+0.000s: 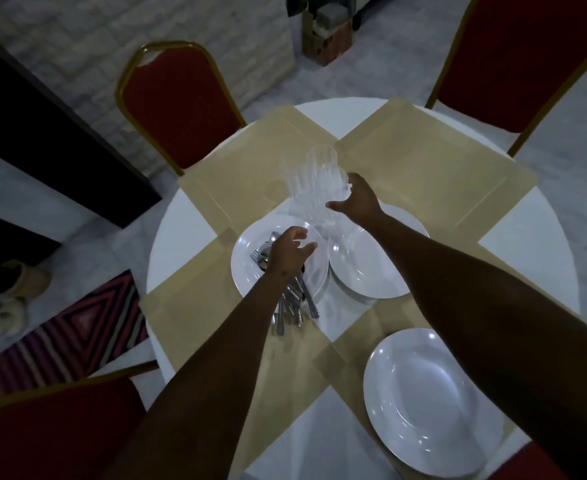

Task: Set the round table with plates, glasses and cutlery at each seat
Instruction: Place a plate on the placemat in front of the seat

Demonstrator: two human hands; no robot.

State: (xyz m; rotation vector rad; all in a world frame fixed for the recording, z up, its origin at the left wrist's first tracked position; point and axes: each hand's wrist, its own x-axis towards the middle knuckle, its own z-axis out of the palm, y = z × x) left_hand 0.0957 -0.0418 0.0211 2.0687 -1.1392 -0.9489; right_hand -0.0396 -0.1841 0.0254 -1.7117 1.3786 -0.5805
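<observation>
A round white table carries four beige placemats. Several clear ribbed glasses stand blurred near its middle. My right hand wraps thumb and fingers around the right-most glass. A stack of white plates left of centre holds a pile of forks and spoons. My left hand hovers over that pile, fingers apart and holding nothing. Another white plate lies right of the stack, partly under my right forearm. A single plate sits on the near right placemat.
Red chairs with gold frames stand at the far left, far right and near left. A striped rug and slippers lie on the floor to the left. A dark cabinet runs along the left.
</observation>
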